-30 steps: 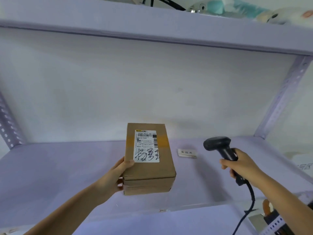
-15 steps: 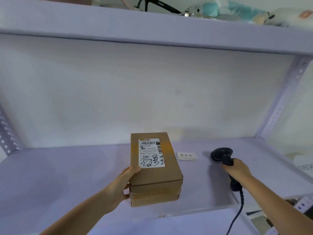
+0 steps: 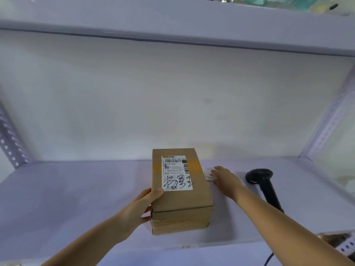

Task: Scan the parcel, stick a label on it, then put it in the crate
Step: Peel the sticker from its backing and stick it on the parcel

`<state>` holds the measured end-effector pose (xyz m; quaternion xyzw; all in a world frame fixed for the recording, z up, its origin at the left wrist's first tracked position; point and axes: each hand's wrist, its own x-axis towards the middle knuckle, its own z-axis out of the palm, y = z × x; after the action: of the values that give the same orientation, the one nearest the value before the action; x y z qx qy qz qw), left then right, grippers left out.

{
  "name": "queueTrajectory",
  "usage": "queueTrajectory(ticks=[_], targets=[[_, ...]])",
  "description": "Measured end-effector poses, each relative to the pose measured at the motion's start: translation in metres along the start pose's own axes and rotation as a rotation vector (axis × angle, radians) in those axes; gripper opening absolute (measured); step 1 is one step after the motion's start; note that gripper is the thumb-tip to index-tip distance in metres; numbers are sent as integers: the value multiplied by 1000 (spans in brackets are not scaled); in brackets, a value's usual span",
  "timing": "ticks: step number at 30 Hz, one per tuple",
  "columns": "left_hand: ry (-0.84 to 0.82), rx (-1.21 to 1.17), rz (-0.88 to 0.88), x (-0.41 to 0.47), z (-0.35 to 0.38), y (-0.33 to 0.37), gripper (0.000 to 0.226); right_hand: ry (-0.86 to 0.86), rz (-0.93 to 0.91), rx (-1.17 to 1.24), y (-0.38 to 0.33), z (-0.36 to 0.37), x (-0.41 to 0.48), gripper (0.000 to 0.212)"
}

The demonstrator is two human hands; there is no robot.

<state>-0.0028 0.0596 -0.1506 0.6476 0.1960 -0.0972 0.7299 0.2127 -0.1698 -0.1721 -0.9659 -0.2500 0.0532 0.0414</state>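
Note:
A brown cardboard parcel (image 3: pixel 180 200) with a white shipping slip and black handwriting on top rests on the pale shelf (image 3: pixel 76 198). My left hand (image 3: pixel 143 205) grips its left side, thumb on the top edge. My right hand (image 3: pixel 225 179) reaches over a small white label (image 3: pixel 208 175) lying just right of the parcel; its fingers cover most of the label and touch it. The black barcode scanner (image 3: pixel 263 183) lies on the shelf to the right, apart from my hand, with its cable trailing off the front edge. No crate is in view.
A second shelf (image 3: pixel 172 22) hangs overhead with soft toys and cables on it. Perforated metal uprights stand at the left (image 3: pixel 9 143) and right (image 3: pixel 330 121). A white wall closes the back. Some clutter shows below the shelf at the lower right.
My right hand set the scanner down on the shelf, let go of it and moved left to the small label. The parcel came down onto the shelf, still in my left hand.

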Motion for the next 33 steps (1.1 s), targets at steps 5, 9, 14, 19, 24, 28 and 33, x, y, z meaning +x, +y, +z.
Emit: queueTrajectory(ticks=[5, 9, 14, 19, 24, 28, 33], targets=[[-8, 5, 11, -2, 0, 1, 79, 33, 6, -22, 2, 1, 11, 23], [-17, 2, 13, -2, -1, 1, 81, 80, -20, -6, 4, 0, 8, 22], [-10, -6, 4, -2, -2, 2, 76, 104, -90, -49, 10, 2, 7, 23], [-22, -9, 7, -4, -2, 4, 76, 50, -131, -92, 12, -5, 9, 27], [-24, -11, 9, -6, 0, 6, 76, 24, -140, -204, 5, -10, 7, 28], [-19, -9, 7, -8, 0, 6, 76, 103, -114, -182, 2, -3, 4, 26], [-22, -6, 17, -10, 1, 7, 80, 118, -89, -27, 9, -5, 3, 24]])
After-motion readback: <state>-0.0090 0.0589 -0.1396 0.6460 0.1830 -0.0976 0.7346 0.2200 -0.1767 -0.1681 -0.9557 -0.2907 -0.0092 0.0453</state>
